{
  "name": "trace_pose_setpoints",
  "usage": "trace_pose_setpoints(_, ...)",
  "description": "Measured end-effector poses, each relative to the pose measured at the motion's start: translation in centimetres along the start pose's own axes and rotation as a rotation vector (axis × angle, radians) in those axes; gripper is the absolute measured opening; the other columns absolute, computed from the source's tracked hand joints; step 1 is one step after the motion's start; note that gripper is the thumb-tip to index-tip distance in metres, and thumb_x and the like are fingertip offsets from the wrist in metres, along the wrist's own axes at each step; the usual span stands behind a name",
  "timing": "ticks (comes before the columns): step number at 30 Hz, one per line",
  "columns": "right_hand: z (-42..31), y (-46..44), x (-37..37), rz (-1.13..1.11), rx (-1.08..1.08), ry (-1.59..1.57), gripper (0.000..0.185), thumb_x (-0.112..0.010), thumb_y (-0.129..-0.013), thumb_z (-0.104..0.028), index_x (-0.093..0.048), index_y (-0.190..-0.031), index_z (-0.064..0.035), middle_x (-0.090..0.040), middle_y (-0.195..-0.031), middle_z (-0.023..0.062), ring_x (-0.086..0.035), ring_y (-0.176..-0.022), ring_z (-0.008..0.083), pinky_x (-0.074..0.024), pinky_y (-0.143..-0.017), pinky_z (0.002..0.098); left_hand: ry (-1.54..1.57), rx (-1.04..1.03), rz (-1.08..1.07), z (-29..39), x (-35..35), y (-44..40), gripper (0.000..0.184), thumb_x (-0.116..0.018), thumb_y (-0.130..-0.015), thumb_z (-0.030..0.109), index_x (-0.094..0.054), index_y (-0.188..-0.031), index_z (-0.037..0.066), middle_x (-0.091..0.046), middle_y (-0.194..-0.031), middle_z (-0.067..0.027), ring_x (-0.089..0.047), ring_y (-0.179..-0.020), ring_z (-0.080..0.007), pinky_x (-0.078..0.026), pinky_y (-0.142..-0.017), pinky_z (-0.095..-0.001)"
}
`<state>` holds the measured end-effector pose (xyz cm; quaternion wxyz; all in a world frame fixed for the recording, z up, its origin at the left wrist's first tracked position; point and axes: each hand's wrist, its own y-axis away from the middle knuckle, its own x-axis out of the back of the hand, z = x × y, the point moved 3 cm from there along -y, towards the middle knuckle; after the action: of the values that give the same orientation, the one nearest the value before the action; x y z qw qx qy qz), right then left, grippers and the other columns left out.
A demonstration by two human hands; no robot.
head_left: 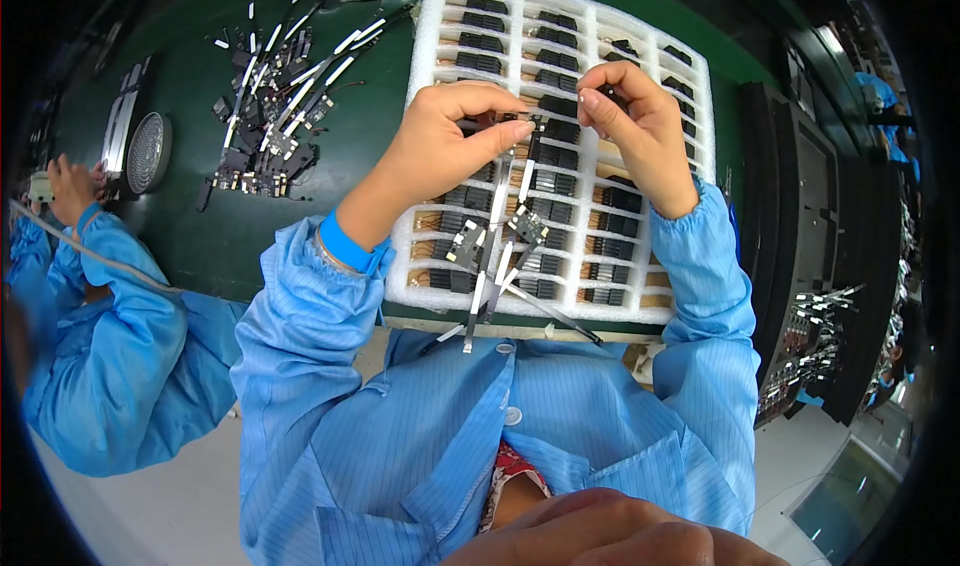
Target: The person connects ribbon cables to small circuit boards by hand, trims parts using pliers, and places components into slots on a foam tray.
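My left hand point(450, 131) is closed in a pinch on a bunch of flex-cable assemblies point(530, 228), small black boards with white and dark strips. They hang down from the fingertips over the front of a white foam tray point(578, 181). My right hand point(635, 116) is raised over the tray's right half, thumb and index finger brought together on a small black part point(612, 92), mostly hidden by the fingers. Rows of black parts point(556, 78) with thin brown wires fill many of the tray's slots.
A loose pile of similar assemblies point(280, 116) lies on the green table point(375, 106) to the left. Beyond it is a round metal mesh object point(150, 152). A co-worker's hands point(75, 188) show at the far left. Dark trays point(800, 216) hold more assemblies at right.
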<state>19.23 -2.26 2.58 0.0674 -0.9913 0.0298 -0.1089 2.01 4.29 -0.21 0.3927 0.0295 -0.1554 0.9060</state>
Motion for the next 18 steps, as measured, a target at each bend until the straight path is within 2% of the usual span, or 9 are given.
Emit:
trace_pose_setpoints(1, -0.2, 0.2, -0.2, 0.01, 0.026, 0.038, 0.015, -0.055, -0.082, -0.012, -0.053, -0.092, -0.0009, -0.054, -0.073, 0.0016, -0.049, -0.067, 0.0062, -0.0396, -0.06, 0.0182, 0.032, 0.025, 0.008, -0.1, 0.1, 0.0, 0.015, -0.062, -0.074, 0.005, -0.061, -0.087, -0.003, -0.061, -0.084, -0.0078, -0.057, -0.072, -0.0117, -0.045, -0.065, -0.0223)
trace_pose_setpoints(2, -0.4, 0.4, -0.3, 0.022, 0.024, 0.033, 0.014, -0.057, -0.08, -0.01, -0.054, -0.09, 0.0004, -0.056, -0.076, 0.0028, -0.05, -0.07, 0.0079, -0.041, -0.064, 0.0194, 0.12, 0.084, 0.009, 0.2, -0.1, 0.2, 0.016, -0.061, -0.075, 0.004, -0.059, -0.089, -0.003, -0.061, -0.078, -0.0077, -0.056, -0.064, -0.0092, -0.045, -0.058, -0.02)
trace_pose_setpoints(5, -0.6, 0.8, -0.7, 0.074, 0.123, 0.141, 0.013, -0.058, -0.079, -0.009, -0.056, -0.087, 0.0007, -0.057, -0.078, 0.0039, -0.052, -0.072, 0.009, -0.0422, -0.064, 0.0203, 0.41, 0.16, -0.006, 0.7, -0.4, 0.4, 0.015, -0.06, -0.076, 0.005, -0.058, -0.09, -0.002, -0.06, -0.072, -0.0083, -0.054, -0.056, -0.0074, -0.043, -0.051, -0.0176)
trace_pose_setpoints(11, -1.6, 1.2, -1.1, 0.044, 0.125, 0.242, 0.011, -0.059, -0.078, -0.008, -0.057, -0.086, -0.0005, -0.059, -0.077, 0.0043, -0.053, -0.068, 0.009, -0.0425, -0.058, 0.0203, 0.497, 0.294, -0.009, 0.7, -0.7, 0.4, 0.014, -0.058, -0.078, 0.008, -0.058, -0.089, 0.0, -0.06, -0.069, -0.0078, -0.051, -0.051, -0.0061, -0.036, -0.045, -0.0156)
trace_pose_setpoints(18, -1.5, 1.2, -1.3, 0.026, 0.1, 0.259, 0.009, -0.06, -0.077, -0.009, -0.057, -0.082, -0.0019, -0.058, -0.071, 0.0018, -0.049, -0.06, 0.0061, -0.0393, -0.052, 0.0189, 0.527, 0.325, -0.001, 0.5, -0.8, 0.5, 0.014, -0.058, -0.078, 0.009, -0.058, -0.089, 0.0, -0.06, -0.067, -0.0069, -0.05, -0.051, -0.0055, -0.036, -0.044, -0.0159)
